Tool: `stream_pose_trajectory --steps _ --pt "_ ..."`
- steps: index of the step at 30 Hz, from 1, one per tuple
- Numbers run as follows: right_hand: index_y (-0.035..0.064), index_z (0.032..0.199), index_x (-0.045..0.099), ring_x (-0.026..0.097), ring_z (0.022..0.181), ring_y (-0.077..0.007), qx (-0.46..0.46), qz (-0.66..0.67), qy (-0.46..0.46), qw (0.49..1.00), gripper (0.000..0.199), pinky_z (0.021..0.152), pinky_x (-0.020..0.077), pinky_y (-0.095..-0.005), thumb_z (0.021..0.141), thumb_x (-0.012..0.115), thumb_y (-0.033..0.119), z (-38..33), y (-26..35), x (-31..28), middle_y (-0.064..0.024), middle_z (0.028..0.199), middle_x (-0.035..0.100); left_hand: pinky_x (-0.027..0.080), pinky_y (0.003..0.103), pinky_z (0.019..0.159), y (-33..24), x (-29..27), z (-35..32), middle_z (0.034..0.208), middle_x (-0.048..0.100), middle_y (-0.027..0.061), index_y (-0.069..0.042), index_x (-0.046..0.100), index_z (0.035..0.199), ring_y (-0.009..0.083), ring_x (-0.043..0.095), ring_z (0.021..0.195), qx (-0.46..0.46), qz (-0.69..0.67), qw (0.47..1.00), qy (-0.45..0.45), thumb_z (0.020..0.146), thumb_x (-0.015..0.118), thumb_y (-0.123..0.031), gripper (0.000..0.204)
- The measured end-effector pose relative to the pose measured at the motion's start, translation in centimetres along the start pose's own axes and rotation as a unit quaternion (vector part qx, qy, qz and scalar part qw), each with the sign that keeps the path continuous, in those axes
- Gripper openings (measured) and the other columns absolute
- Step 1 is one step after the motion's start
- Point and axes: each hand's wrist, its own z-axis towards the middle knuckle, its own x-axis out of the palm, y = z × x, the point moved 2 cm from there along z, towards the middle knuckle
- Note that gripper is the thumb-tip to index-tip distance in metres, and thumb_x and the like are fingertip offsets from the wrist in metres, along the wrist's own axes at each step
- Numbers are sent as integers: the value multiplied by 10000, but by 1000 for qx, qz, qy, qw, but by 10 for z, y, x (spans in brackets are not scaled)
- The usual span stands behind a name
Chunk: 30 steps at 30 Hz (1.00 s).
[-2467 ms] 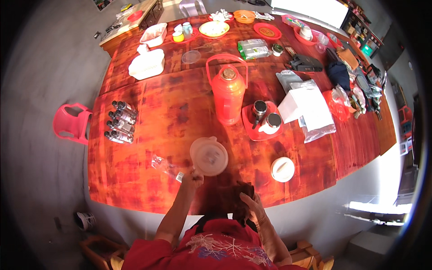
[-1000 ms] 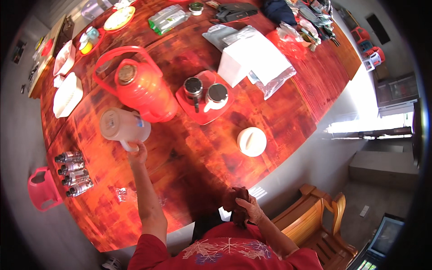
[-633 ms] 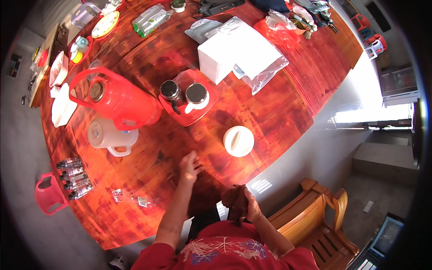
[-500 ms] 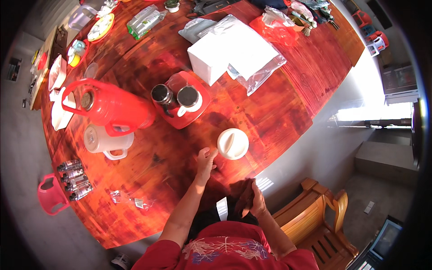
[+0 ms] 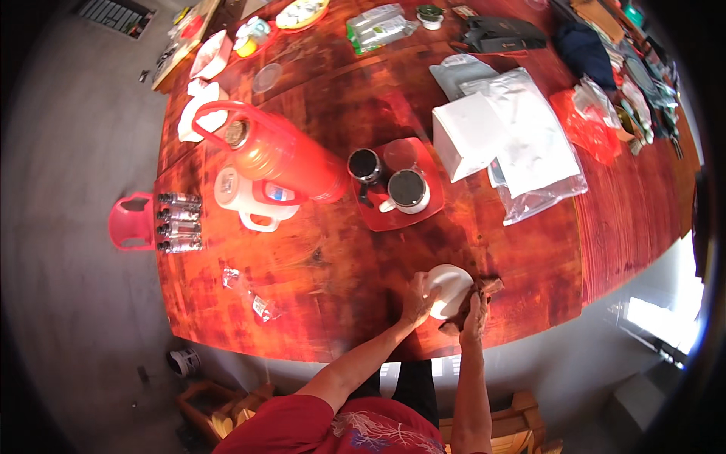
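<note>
Close to the table's near edge is a white round container (image 5: 451, 286), between my two hands. My left hand (image 5: 416, 301) closes on its left side, fingers against the white wall. On the other side my right hand (image 5: 474, 316) grips a dark brown cloth (image 5: 490, 286) and presses it to the container. The cloth shows on both sides of the right hand. Whether the container's base touches the table is hidden. Beyond it, a red tray (image 5: 404, 219) bears a dark-topped white mug (image 5: 409, 191) and a black-lidded cup (image 5: 365, 166).
Left of the tray lean a red thermos jug (image 5: 291, 155) and a white lidded pitcher (image 5: 242, 198). Several small bottles (image 5: 180, 223) line the left edge. A white box (image 5: 470, 135) and plastic-wrapped packets (image 5: 533, 136) lie to the right. Clear plastic scraps (image 5: 249, 295) lie front left.
My right hand has brought the brown cloth up from the table edge to the container. My left hand has moved from beside the container onto it. The view has swung right.
</note>
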Motion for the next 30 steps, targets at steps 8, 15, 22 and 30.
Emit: stream_pose_trajectory --steps 8,15,22,30 --pt "70 1145 557 416 1081 -378 -328 -438 -47 836 331 907 383 -445 820 564 136 -22 96 38 -178 1188 499 547 371 737 -66 -26 -23 1002 575 89 -2 473 1122 197 600 889 -213 -440 870 55 724 755 -136 506" --pt "-32 942 599 473 1054 -382 -415 -489 163 750 265 838 455 -465 718 593 109 -62 124 97 -170 1231 488 565 333 659 -114 -100 -43 984 576 117 16 480 1078 198 626 771 -132 -385 902 -145 697 768 -105 493" --pt "30 915 569 533 868 -327 -287 -302 473 776 169 725 460 -377 757 627 34 -113 175 134 -143 935 537 536 289 714 -132 -173 -66 986 605 100 5 538 1064 163 612 834 -38 -415 878 -234 694 776 -81 449" --pt "70 1024 579 494 947 -220 -470 -210 447 732 306 845 409 -338 736 683 69 -165 238 202 -80 1004 551 493 313 832 -159 -210 -78 1112 565 81 -26 460 1129 170 569 976 84 -411 894 -155 751 748 -138 489"
